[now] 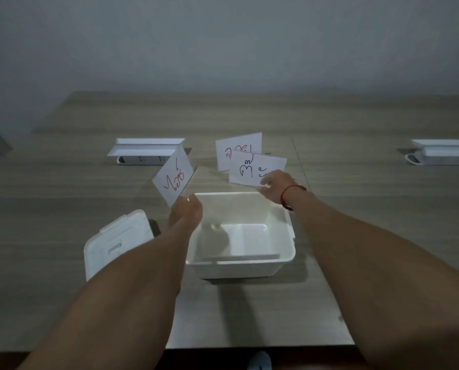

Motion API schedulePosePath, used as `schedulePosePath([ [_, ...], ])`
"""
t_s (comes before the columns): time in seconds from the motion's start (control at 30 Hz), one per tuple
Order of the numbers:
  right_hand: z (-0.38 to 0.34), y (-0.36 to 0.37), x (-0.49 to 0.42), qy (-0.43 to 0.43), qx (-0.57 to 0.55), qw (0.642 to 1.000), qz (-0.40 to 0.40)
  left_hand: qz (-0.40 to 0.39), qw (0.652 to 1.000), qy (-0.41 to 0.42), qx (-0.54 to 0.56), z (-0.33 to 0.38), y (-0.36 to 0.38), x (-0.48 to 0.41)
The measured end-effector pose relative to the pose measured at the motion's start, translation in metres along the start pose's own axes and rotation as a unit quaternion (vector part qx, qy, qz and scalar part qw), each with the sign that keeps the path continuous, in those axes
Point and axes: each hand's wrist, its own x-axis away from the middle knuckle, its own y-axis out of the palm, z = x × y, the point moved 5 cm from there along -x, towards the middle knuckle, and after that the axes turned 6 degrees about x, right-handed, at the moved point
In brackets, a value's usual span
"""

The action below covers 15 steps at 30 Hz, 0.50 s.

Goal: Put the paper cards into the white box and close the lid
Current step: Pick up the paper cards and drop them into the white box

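Note:
The white box [284,252] stands open in the middle of the table, with a card lying flat inside against its near wall. Its lid [116,241] lies to its left, partly under my left forearm. My left hand [185,212] pinches a tilted white card with red writing [173,177] above the box's far left corner. My right hand [275,184], with a red string on the wrist, holds a card with blue writing [252,169] beyond the far rim. A third card with red writing [236,149] stands behind it on the table.
A white power strip with a raised cover [145,153] sits in a table recess at the back left. Another one [441,153] is at the back right. The wooden table's near edge [249,347] runs below the box, and a wall rises behind.

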Motion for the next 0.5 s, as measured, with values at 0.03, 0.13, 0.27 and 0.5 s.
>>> schedulePosePath([
  [0.03, 0.0, 0.0, -0.009, -0.001, 0.01, 1.0, 0.001, 0.004, 1.0, -0.001, -0.01, 0.005, 0.001, -0.004],
  [0.13, 0.001, -0.001, -0.039, -0.004, 0.03, 0.999, 0.014, 0.011, 0.998, 0.01, -0.055, 0.019, 0.007, -0.016],
  [0.27, 0.002, -0.002, -0.075, 0.006, 0.072, 0.996, 0.045, 0.035, 0.993, 0.036, -0.111, 0.034, 0.017, -0.028],
  [0.5, 0.005, 0.03, -0.124, -0.002, 0.119, 0.991, 0.061, 0.097, 0.987, -0.002, -0.132, 0.03, 0.022, -0.038],
])
